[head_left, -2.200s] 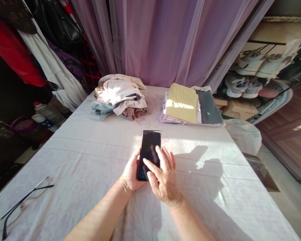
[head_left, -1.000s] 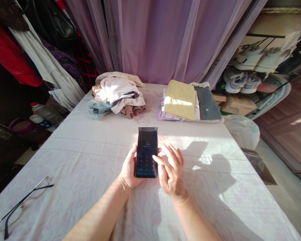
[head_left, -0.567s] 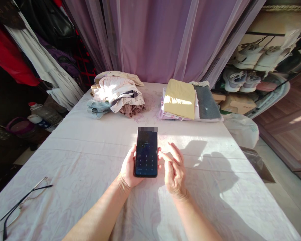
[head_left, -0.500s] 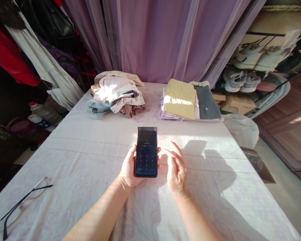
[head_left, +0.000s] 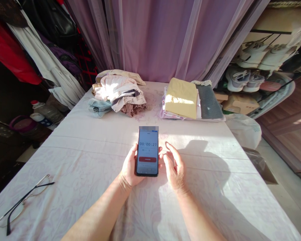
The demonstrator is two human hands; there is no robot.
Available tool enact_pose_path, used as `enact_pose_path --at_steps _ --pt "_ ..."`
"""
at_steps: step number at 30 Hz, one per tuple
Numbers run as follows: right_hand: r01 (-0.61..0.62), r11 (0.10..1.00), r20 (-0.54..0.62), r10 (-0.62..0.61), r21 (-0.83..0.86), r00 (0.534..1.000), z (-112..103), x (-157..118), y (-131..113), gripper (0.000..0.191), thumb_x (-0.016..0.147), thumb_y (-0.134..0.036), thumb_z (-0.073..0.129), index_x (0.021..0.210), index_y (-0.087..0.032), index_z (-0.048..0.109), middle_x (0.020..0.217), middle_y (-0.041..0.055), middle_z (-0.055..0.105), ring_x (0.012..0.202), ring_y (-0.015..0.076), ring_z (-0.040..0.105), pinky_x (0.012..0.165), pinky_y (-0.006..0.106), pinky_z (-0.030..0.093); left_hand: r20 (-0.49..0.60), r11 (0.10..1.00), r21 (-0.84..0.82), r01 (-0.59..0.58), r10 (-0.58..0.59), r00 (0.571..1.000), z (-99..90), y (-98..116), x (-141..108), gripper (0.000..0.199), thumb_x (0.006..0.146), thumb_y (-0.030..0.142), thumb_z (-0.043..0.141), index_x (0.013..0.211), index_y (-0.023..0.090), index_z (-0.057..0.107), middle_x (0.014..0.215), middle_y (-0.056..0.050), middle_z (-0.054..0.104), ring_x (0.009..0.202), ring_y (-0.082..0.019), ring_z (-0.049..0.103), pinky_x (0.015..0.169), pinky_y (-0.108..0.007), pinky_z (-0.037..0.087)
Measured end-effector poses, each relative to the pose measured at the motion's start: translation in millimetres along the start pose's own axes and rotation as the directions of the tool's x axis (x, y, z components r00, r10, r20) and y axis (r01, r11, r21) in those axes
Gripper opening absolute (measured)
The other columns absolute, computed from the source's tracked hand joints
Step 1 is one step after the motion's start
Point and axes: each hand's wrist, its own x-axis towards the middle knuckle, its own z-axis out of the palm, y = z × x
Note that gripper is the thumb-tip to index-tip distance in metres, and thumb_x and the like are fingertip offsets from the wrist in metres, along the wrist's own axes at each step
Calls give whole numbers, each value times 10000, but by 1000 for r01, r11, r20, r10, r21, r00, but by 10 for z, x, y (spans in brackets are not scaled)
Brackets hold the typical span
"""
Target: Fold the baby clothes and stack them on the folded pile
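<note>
The left hand (head_left: 130,165) is closed around a smartphone (head_left: 147,151), its screen showing a timer at 00:00:27, its top edge blurred out. The right hand (head_left: 174,167) is held open just beside it, not touching. Folded clothes (head_left: 117,95) are piled beyond on a pale floral sheet (head_left: 77,160); eyeglasses (head_left: 22,207) are laid near its left edge.

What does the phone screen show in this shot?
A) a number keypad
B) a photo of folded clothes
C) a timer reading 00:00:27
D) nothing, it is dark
C. The phone in the left hand shows large digits reading 00:00:27 above a red button.
</note>
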Motion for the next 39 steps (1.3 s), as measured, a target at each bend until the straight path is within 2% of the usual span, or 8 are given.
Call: enact_pose_path --at_steps 6,10,16,24,33,39 --pt "-22 999 28 21 30 999 43 -27 -52 414 900 -342 600 1292 -210 621 1294 115 650 1158 259 627 1000 458 520 -23 1000 4 13 -12 1000 16 3 5 671 936 601 405 1325 83 584 1278 -197 653 1120 -310 644 1018 -473 438" --pt "-89 991 74 82 97 994 87 -76 -73 436 899 -354 598 1302 -189 616 1291 123 652 1147 257 636 1002 429 521 -53 1000 29 5 -3 999 7 2 12 652 931 580 439 1283 59 613 1180 -189 705 1095 -307 660 1023 -448 438" --pt "-167 972 158 141 166 977 149 -149 -37 559 895 -341 596 1430 -218 489 1368 107 599 1266 262 555 1097 459 438 -99 999 43 1 4 995 -33 0 20 620 917 567 472 1218 57 656 1094 -177 738 1059 -305 679 1003 -415 453" --pt "-158 979 165 137 126 977 139 -135 -55 575 875 -336 615 1427 -229 496 1389 109 581 1273 277 545 1093 462 437 -81 999 50 14 -10 997 -31 -9 15 626 910 579 468 1193 59 670 1068 -185 741 1059 -323 675 1009 -450 446" --pt "-127 985 166 107 117 980 181 -144 -55 579 892 -317 596 1444 -209 460 1404 126 561 1278 274 542 1089 459 449 -135 998 61 33 -25 991 4 -5 27 613 916 577 462 1186 72 678 1049 -170 750 1032 -307 690 1013 -441 445" --pt "-99 990 139 85 97 987 223 -148 -81 605 886 -318 602 1458 -216 434 1406 132 555 1276 269 547 1079 450 466 -106 998 51 47 -42 993 -16 -5 25 634 909 592 469 1223 76 659 1066 -177 745 1034 -319 687 1004 -458 455"
